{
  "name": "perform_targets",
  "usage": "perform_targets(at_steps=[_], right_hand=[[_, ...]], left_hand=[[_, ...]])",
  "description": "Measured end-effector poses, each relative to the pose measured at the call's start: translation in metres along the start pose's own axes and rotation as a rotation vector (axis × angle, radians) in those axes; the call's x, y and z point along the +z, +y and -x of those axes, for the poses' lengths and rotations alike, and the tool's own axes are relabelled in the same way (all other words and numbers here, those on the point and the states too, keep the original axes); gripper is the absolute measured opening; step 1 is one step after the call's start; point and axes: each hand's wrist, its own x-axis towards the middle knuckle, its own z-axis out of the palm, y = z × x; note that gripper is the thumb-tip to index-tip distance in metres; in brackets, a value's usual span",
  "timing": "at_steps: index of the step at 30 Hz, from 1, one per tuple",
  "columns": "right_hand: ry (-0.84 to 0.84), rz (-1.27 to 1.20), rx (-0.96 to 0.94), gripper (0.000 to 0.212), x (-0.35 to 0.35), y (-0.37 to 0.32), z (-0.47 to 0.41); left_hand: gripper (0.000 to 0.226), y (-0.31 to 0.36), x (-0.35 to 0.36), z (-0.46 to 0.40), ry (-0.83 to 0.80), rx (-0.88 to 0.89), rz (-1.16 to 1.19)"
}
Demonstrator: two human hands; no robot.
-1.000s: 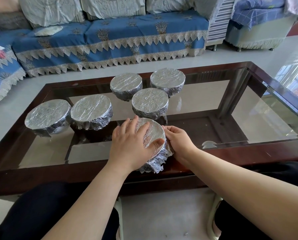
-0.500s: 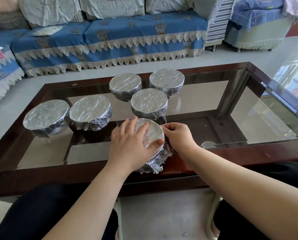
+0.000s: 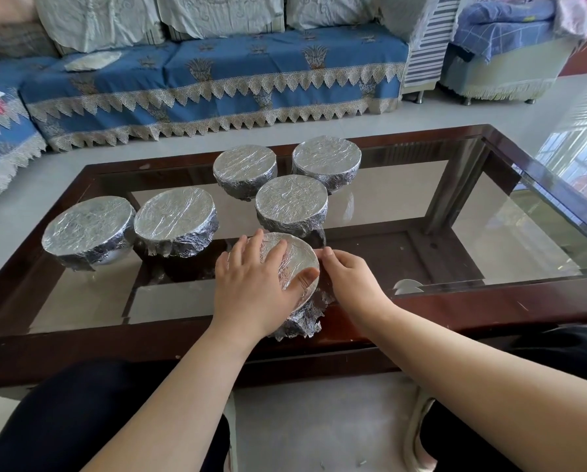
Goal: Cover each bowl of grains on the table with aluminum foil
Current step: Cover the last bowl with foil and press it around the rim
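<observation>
The nearest foil-covered bowl (image 3: 293,264) is seated at the near edge of the worktop (image 3: 489,308). It is pressed from above by the left hand (image 3: 256,284), fingers spread flat on the foil. The foil at its right rim is pinched by the curled fingers of the right hand (image 3: 350,284). Five covered bowls (image 3: 291,202) are noted beyond, well apart from both hands.

One head-worn wide view looks forward and down, close over the table (image 3: 455,303)
</observation>
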Motion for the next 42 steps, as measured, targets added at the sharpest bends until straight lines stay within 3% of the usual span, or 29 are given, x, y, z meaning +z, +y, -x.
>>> perform_targets(at_steps=[4, 8, 13, 22, 26, 42], right_hand=[[-0.049, -0.104, -0.014, 0.032, 0.005, -0.001, 0.003], [-0.032, 0.028, -0.128, 0.024, 0.008, -0.001, 0.007], [-0.013, -0.01, -0.151, 0.013, 0.01, -0.002, 0.008], [-0.051, -0.038, -0.197, 0.011, 0.01, 0.009, 0.016], [0.035, 0.058, -0.274, 0.016, 0.011, 0.012, 0.018], [0.112, -0.345, 0.036, 0.012, 0.02, 0.0, 0.007]], left_hand=[[0.119, 0.006, 0.0, 0.002, -0.016, -0.07, 0.014], [0.105, 0.01, -0.01, 0.003, -0.094, -0.117, 0.036], [0.112, -0.013, -0.022, 0.004, -0.226, 0.039, -0.133], [0.128, -0.026, -0.004, 0.001, -0.166, 0.134, -0.049], [0.123, -0.025, -0.003, 0.003, -0.13, 0.12, -0.013], [0.132, -0.017, -0.005, 0.002, -0.129, 0.052, -0.009]])
